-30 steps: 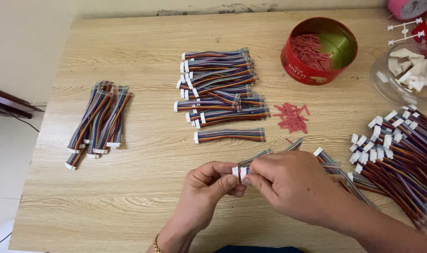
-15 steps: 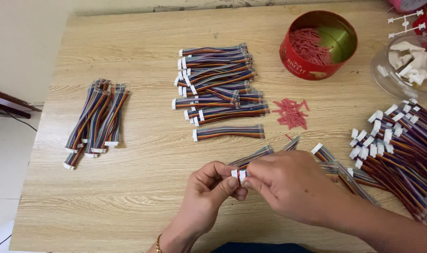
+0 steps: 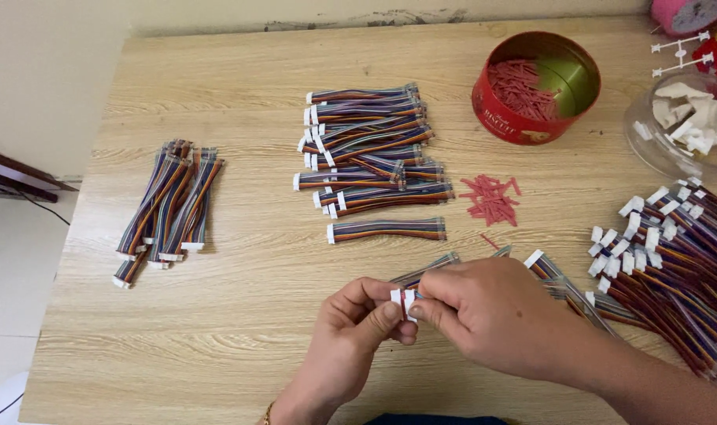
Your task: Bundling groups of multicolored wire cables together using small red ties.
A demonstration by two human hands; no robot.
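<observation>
Pale wood-grain worktop (image 3: 240,330) against a light wall, bare floor showing past its left edge. Largest heap: loose cables (image 3: 673,267) with white plugs, spread along the right edge. Mid-worktop, toward the far edge: stack (image 3: 370,149) of neat multicoloured cables, plugs mostly pointing left, one single cable lying just nearer than the rest. Near the left edge: smaller bundle (image 3: 169,208) of the same cables, laid slantwise, well apart from the stack. Toward the far right corner: round red tin (image 3: 535,86), open, with red pins piled in its left half. Beside it at the right edge: clear bowl (image 3: 677,122) holding white connector housings. Between stack and heap: small scatter of red pins (image 3: 492,198) on the bare wood. At the near edge, centre: left hand (image 3: 350,330), fingers curled, thumb and forefinger pinching a white plug (image 3: 396,297). Right hand (image 3: 492,315) closed likewise, fingertips pinching a second plug (image 3: 410,301) pressed against the first, both touching. Cable (image 3: 433,267) running from the plugs back under the right hand, toward the heap.
</observation>
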